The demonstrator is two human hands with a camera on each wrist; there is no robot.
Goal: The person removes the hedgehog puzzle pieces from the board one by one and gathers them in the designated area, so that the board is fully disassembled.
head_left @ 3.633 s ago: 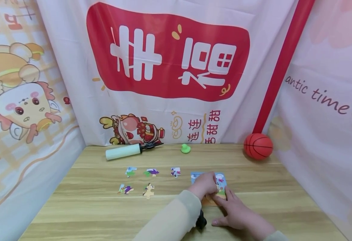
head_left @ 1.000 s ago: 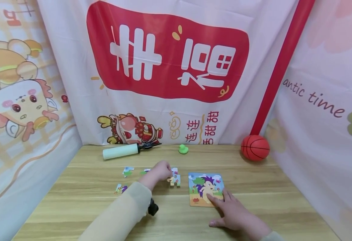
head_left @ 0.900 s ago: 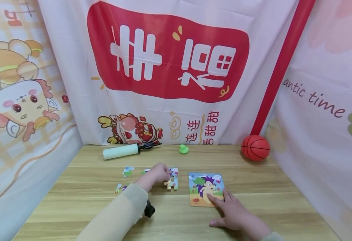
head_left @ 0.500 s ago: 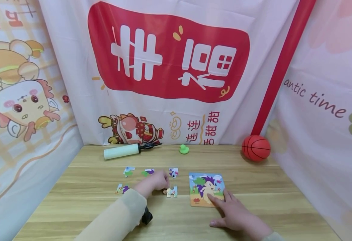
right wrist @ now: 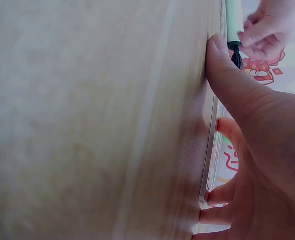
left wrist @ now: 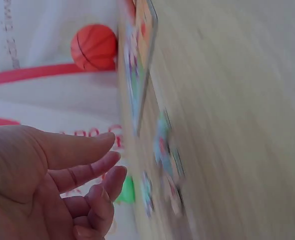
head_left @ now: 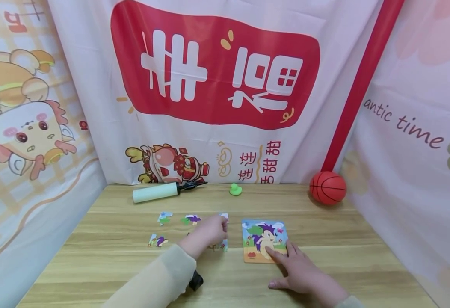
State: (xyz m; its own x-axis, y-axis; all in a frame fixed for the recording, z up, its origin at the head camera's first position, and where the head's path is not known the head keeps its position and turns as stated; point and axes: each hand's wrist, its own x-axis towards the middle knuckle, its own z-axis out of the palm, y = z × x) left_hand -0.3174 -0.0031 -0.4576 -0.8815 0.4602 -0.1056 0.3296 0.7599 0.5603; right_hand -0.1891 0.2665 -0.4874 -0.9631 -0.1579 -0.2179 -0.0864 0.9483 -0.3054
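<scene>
Left fingers (left wrist: 101,202) parted, right fingers (head_left: 277,256) touching puzzle (head_left: 262,234)

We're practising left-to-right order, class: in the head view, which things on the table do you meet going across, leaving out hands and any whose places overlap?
Pale hand pump → green toy duck → hedgehog picture board → red basketball.

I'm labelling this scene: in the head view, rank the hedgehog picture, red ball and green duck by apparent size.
1. Hedgehog picture, partly covered by the right hand
2. Red ball
3. Green duck
</scene>
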